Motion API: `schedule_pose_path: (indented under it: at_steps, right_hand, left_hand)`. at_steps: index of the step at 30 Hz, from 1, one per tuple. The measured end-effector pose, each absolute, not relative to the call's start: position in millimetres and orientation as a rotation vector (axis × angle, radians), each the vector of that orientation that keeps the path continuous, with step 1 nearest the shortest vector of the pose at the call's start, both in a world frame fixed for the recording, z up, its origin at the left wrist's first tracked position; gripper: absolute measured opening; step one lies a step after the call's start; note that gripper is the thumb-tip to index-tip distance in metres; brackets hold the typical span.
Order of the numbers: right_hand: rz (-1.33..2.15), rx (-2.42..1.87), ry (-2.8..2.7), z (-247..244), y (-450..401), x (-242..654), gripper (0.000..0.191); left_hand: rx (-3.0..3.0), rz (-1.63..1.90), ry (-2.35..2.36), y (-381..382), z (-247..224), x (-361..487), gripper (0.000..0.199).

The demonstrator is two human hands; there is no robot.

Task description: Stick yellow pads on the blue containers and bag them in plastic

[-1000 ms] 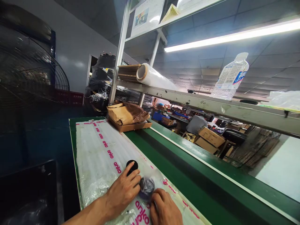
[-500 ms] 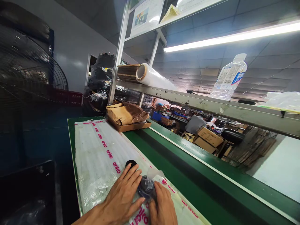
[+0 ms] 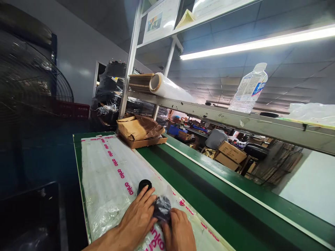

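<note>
On the near end of the green work table [image 3: 78, 146] lies a long stack of clear plastic bags [image 3: 110, 181], the largest item in use; it covers the table's left strip from the far cardboard tray to the near edge. Both hands work at the near end of this stack. The left hand [image 3: 137, 219] lies flat with its fingers spread, pressing the film down, its fingertips touching a small dark part [image 3: 161, 208] that sits wrapped in clear film between the two hands. The right hand [image 3: 180, 232] is curled, its fingers closed against the near side of that part. As a judgement, the bagging of this part is well along: the film already covers it, and what remains is to flatten or close the film; whether the opening is sealed cannot be told, as the hands hide it. A black round cap [image 3: 144, 184] rests bare on the stack just beyond the left fingertips, apparently not yet bagged. Legible writing: the bag edges carry the word "anko" in magenta, repeated along the stack. The shelf rail [image 3: 222, 116] above bears a handwritten "80". A water bottle [image 3: 250, 89] stands on the rail; its blue and white label is too small to read. A roll of stretch film [image 3: 170, 89] lies further left.
</note>
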State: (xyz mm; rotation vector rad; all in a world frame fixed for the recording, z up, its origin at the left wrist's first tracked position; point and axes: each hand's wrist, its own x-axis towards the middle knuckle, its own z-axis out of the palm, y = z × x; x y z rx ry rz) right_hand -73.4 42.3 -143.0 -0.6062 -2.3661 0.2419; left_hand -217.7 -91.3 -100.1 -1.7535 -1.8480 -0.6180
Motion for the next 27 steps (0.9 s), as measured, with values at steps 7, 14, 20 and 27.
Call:
schedule_pose_path:
  at_steps: [7, 14, 20, 27]
  right_hand:
    - [0.433, -0.707, -2.285, -130.0, 41.2, -69.4, 0.032]
    - [0.548, -0.744, -2.251, -131.4, 38.1, -63.9, 0.028]
    - [0.707, -0.777, -2.173, -124.0, 35.7, -67.5, 0.015]
    - [0.856, -0.766, -2.098, -118.2, 36.7, -69.4, 0.033]
  left_hand:
    - [-1.833, -0.951, -1.823, -92.9, -87.2, -212.3, 0.017]
    - [-1.872, -0.880, -1.850, -88.4, -96.8, -208.9, 0.026]
    - [-1.863, -0.962, -1.958, -82.5, -83.8, -205.1, 0.033]
    - [-1.871, -0.899, -2.042, -83.3, -72.0, -201.7, 0.044]
